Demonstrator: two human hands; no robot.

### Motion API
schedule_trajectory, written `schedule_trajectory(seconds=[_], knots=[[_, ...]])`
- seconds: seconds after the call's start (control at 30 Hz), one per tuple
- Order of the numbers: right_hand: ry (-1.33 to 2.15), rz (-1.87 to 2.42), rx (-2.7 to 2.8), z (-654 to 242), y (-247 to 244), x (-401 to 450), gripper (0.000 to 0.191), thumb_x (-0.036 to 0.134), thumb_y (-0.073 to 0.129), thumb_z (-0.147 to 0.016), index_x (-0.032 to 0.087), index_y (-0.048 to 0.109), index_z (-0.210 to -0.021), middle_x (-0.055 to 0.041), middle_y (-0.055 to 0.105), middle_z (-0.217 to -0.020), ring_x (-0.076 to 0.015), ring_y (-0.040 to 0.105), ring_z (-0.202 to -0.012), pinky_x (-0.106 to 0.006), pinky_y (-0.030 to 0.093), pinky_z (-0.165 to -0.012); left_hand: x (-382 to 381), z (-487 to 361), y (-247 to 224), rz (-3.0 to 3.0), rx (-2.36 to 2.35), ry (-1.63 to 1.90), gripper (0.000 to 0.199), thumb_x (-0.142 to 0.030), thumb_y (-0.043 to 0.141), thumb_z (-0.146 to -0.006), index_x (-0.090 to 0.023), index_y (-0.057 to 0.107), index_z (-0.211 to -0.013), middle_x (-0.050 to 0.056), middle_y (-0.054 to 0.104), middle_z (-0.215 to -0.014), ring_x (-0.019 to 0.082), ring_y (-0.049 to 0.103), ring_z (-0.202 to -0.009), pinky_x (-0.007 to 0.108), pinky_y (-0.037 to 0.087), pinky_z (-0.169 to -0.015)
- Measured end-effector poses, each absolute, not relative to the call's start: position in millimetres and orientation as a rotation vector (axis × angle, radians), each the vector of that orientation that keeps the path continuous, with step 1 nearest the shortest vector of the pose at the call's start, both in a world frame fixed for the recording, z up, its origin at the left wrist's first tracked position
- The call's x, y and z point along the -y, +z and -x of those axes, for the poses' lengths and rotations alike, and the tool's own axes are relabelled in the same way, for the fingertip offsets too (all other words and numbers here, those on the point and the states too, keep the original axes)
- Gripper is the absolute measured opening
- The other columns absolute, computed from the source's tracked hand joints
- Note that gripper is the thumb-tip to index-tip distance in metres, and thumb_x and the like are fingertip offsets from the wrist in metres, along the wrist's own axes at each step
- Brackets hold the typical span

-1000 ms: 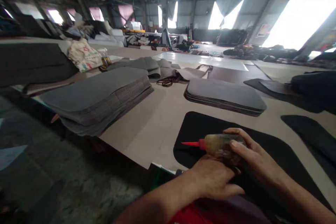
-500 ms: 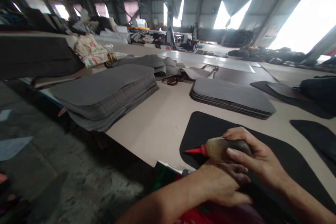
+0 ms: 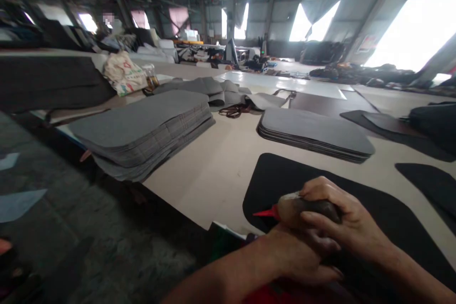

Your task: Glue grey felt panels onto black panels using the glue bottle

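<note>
My right hand (image 3: 338, 209) is wrapped round a squeeze bottle (image 3: 289, 209) with a murky yellowish-brown body. Its red pointed nozzle (image 3: 266, 212) aims left over a black round-cornered sheet (image 3: 272, 173). Just under the bottle lies my left hand (image 3: 299, 254), palm turned away, its thumb and fingers apart and pointing right. Nothing shows in that hand, though part of its fingers is hidden behind the right hand and the bottle. The black sheet lies flat on the pale table (image 3: 199, 180), partly covered by both arms.
A tall stack of grey sheets (image 3: 142, 116) sits at the left table edge, a lower stack (image 3: 313, 130) beyond the black sheet. Dark pieces (image 3: 427, 185) lie at right. Behind are a cloth bag (image 3: 124, 76), a jar (image 3: 151, 76) and brown straps (image 3: 233, 111).
The bottle and its nozzle have dipped slightly, with my right hand still round it. My left hand stays below it, nearly in place. The stacks have not been moved.
</note>
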State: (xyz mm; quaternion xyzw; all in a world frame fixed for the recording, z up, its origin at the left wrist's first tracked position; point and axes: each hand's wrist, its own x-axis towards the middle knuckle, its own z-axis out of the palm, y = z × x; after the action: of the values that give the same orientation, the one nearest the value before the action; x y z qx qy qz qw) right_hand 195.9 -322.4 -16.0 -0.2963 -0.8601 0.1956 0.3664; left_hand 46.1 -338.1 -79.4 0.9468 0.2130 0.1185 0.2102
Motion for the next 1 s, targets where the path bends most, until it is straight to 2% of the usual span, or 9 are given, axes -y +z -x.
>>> schedule_trajectory(seconds=[0.2, 0.37, 0.47, 0.63, 0.83, 1.0], knots=[[0.480, 0.743, 2.240, -194, -11, 323, 0.010, 0.025, 0.067, -0.094, 0.024, 0.059, -0.100, -0.0031, 0.059, -0.095, -0.0184, 0.059, -0.090, -0.031, 0.050, -0.078, 338, -47, -85, -2.632, -0.547, 0.458, 0.051, -0.050, 0.046, -0.100, -0.012, 0.060, -0.131, 0.015, 0.063, -0.134, 0.030, 0.050, -0.135, 0.041, 0.044, -0.111], [0.493, 0.721, 2.240, -192, -8, 323, 0.009, 0.024, 0.066, -0.095, 0.025, 0.059, -0.100, -0.0030, 0.059, -0.092, -0.0186, 0.059, -0.084, -0.030, 0.050, -0.072, 337, -48, -85, -2.588, -0.544, 0.409, 0.051, -0.050, 0.046, -0.099, -0.015, 0.057, -0.134, 0.013, 0.060, -0.139, 0.031, 0.049, -0.137, 0.044, 0.042, -0.113], [0.508, 0.725, 2.262, -191, -8, 323, 0.009, 0.024, 0.066, -0.095, 0.024, 0.060, -0.100, -0.0031, 0.058, -0.091, -0.0183, 0.058, -0.083, -0.030, 0.050, -0.072, 337, -47, -82, -2.620, -0.555, 0.440, 0.050, -0.049, 0.046, -0.100, -0.014, 0.059, -0.132, 0.014, 0.059, -0.140, 0.030, 0.048, -0.137, 0.041, 0.041, -0.113], [0.493, 0.707, 2.292, -189, -7, 320, 0.007, 0.023, 0.064, -0.096, 0.023, 0.059, -0.100, -0.0029, 0.056, -0.092, -0.0171, 0.057, -0.083, -0.029, 0.049, -0.072, 338, -47, -82, -2.623, -0.545, 0.466, 0.050, -0.049, 0.046, -0.100, -0.014, 0.060, -0.131, 0.014, 0.059, -0.141, 0.030, 0.047, -0.138, 0.042, 0.042, -0.113], [0.496, 0.656, 2.339, -186, -1, 315, 0.006, 0.022, 0.063, -0.096, 0.022, 0.058, -0.098, -0.0032, 0.055, -0.091, -0.0168, 0.055, -0.083, -0.029, 0.047, -0.071, 337, -49, -87, -2.636, -0.517, 0.486, 0.051, -0.047, 0.045, -0.101, -0.010, 0.057, -0.134, 0.016, 0.064, -0.132, 0.029, 0.050, -0.135, 0.041, 0.040, -0.114], [0.494, 0.632, 2.366, -182, 3, 312, 0.005, 0.024, 0.063, -0.097, 0.021, 0.058, -0.097, -0.0044, 0.055, -0.090, -0.0178, 0.055, -0.081, -0.030, 0.046, -0.069, 335, -49, -83, -2.645, -0.497, 0.442, 0.053, -0.048, 0.043, -0.101, -0.010, 0.056, -0.136, 0.016, 0.063, -0.135, 0.031, 0.050, -0.136, 0.043, 0.046, -0.108]])
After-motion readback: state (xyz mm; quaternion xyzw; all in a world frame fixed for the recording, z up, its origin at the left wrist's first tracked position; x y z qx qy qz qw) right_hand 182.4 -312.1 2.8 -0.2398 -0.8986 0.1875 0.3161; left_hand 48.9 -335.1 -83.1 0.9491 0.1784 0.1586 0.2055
